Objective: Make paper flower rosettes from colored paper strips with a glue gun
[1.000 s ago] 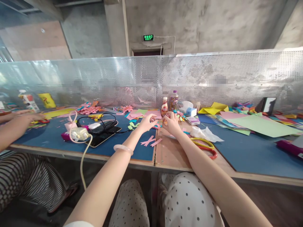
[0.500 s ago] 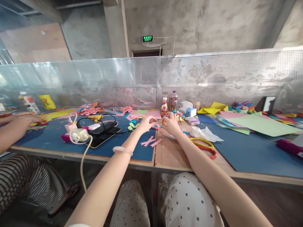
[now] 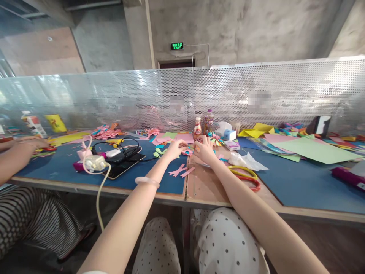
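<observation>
My left hand [image 3: 176,150], with a pale bangle on its wrist, is over the table joint. Its curved fingers are closed at a small pink and blue looped paper piece [image 3: 187,152]. Close on the other side is my right hand [image 3: 205,149], fingers bent and pinched together; what lies in them is too small to tell. Pink paper strips [image 3: 178,170] rest on the table just in front, two of them crossed. Under my right forearm, scissors with yellow and red handles [image 3: 247,174] are partly hidden. A green paper bow [image 3: 159,152] lies left of my left hand.
Left are a phone [image 3: 125,167], tangled cables and a plug adapter [image 3: 96,163]. Two bottles [image 3: 197,127] stand behind my hands, near a small box [image 3: 232,145] and crumpled tissue [image 3: 248,161]. Coloured sheets [image 3: 316,148] spread right. Another person's hands [image 3: 27,146] work far left.
Both hands stay in nearly the same place, with slight finger movement. The whole view has shifted a little; the strips and scissors lie as before.
</observation>
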A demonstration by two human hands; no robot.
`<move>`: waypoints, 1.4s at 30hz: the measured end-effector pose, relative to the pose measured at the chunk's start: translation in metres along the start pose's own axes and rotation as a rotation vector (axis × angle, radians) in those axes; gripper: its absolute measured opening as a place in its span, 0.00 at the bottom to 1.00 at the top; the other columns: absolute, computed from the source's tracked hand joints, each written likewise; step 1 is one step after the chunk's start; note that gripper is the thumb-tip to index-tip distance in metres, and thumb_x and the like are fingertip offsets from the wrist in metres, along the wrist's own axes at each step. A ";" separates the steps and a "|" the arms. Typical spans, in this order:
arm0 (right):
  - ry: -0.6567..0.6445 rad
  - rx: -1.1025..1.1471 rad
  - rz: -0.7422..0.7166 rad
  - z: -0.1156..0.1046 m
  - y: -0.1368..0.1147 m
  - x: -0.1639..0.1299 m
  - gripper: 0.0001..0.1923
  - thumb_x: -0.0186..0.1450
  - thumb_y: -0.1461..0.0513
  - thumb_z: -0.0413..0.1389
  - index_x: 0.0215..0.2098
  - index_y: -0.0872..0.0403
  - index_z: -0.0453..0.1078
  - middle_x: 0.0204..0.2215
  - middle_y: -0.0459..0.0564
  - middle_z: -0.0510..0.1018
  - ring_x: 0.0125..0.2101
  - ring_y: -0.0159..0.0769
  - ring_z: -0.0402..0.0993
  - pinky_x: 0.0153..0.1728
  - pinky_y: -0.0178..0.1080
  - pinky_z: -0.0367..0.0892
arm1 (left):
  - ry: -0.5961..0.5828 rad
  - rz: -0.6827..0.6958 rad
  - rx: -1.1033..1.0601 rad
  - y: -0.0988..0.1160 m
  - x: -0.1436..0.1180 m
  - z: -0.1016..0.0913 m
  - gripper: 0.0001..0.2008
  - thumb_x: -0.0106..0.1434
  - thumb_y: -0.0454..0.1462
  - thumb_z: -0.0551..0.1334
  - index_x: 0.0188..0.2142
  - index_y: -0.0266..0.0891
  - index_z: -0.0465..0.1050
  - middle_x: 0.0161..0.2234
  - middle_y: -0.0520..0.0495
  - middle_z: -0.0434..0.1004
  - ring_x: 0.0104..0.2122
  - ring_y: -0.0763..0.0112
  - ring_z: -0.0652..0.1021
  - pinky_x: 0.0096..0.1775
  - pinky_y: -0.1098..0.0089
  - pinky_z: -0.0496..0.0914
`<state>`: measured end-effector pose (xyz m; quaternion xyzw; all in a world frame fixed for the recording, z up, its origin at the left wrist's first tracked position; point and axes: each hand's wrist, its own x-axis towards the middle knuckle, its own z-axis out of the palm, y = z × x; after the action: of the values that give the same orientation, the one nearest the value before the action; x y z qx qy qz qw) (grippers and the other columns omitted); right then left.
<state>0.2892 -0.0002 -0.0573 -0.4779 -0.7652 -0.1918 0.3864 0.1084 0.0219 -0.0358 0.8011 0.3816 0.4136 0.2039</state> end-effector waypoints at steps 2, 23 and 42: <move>0.000 0.002 -0.007 0.002 0.001 0.000 0.06 0.55 0.62 0.57 0.33 0.51 0.70 0.45 0.55 0.60 0.44 0.47 0.55 0.43 0.46 0.56 | 0.001 0.004 0.000 0.000 0.000 0.000 0.07 0.57 0.35 0.62 0.35 0.33 0.73 0.33 0.44 0.78 0.34 0.66 0.77 0.41 0.66 0.69; -0.025 0.018 -0.030 0.005 0.002 -0.001 0.06 0.55 0.62 0.58 0.33 0.50 0.69 0.47 0.54 0.60 0.45 0.48 0.55 0.44 0.47 0.56 | -0.077 0.042 0.028 0.006 -0.001 -0.004 0.08 0.55 0.34 0.63 0.36 0.36 0.78 0.35 0.44 0.80 0.36 0.64 0.77 0.41 0.68 0.67; -0.002 0.034 0.013 -0.001 0.001 -0.001 0.07 0.55 0.63 0.56 0.33 0.50 0.70 0.46 0.54 0.59 0.44 0.48 0.55 0.44 0.47 0.55 | -0.066 -0.057 -0.173 0.014 -0.005 -0.006 0.12 0.57 0.38 0.63 0.39 0.33 0.76 0.36 0.42 0.80 0.35 0.65 0.77 0.37 0.69 0.70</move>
<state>0.2907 -0.0007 -0.0574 -0.4764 -0.7656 -0.1760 0.3948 0.1078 0.0095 -0.0258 0.7825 0.3600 0.4125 0.2966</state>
